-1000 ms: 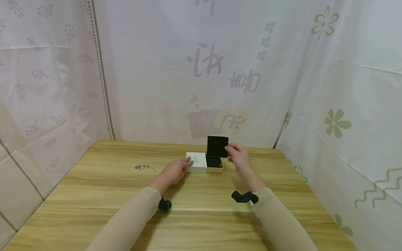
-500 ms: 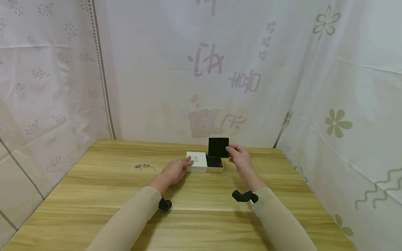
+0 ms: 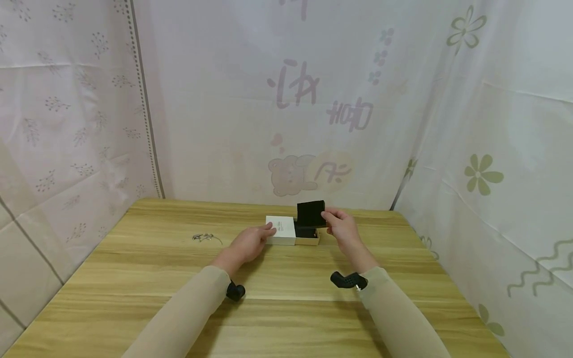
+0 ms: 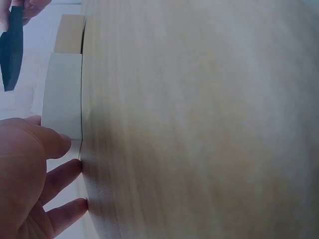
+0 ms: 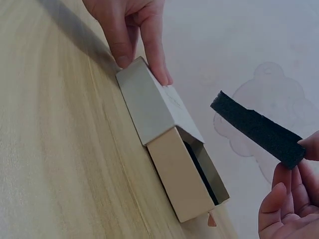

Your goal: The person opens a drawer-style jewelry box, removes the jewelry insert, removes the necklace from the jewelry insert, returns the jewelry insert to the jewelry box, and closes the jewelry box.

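A small slide-out gift box stands on the table, its white sleeve (image 3: 280,230) partly drawn off a cream drawer (image 5: 184,174). Black lining shows inside the drawer. My left hand (image 3: 249,242) holds the sleeve's left end between thumb and fingers, one finger lying over the top. With thumb and fingertips, my right hand (image 3: 343,226) pinches the edge of a square black foam pad (image 3: 311,214) above the drawer. The right wrist view shows the pad's thick edge, apart from the box. A short ribbon tab (image 5: 212,219) sticks out of the drawer's end.
Left of the box lies a thin silvery chain, perhaps jewellery (image 3: 206,238). The wooden table (image 3: 277,308) ends at a patterned curtain (image 3: 215,124) behind and at the sides. Black wrist cameras (image 3: 349,280) sit at both cuffs.
The black foam pad has come down slightly and tilted in my right hand, now showing its thickness. Its slit face has turned out of sight. My left hand and the box keep their place.
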Motion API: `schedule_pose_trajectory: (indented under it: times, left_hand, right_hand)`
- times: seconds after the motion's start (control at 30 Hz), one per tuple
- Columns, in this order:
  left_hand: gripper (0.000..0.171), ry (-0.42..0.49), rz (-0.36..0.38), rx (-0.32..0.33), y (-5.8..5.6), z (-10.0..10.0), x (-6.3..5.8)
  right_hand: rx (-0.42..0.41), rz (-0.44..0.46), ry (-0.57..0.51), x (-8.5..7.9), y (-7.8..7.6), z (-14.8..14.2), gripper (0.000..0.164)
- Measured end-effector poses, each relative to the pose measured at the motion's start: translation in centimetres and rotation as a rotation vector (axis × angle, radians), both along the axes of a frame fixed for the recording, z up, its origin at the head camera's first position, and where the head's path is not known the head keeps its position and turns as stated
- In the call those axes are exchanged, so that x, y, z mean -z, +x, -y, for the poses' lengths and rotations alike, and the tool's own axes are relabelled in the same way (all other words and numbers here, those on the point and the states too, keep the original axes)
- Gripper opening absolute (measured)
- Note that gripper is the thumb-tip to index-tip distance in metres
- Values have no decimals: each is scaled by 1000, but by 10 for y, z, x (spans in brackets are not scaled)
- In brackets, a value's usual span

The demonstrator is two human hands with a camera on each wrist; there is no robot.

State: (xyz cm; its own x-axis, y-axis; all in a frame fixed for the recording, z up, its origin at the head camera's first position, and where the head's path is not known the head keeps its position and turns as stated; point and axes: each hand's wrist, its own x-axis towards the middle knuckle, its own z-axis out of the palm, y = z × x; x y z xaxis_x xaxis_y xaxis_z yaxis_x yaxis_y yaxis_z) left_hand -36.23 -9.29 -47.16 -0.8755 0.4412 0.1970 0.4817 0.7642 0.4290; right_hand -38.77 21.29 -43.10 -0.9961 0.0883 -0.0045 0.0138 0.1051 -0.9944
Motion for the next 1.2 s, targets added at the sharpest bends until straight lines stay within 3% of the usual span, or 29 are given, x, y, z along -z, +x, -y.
schedule_pose_trajectory:
  times: [1.2]
  left_hand:
    - [49, -12, 11, -1, -6, -1, 5]
  right_hand:
    - [-14, 33, 185, 14, 6, 0, 38]
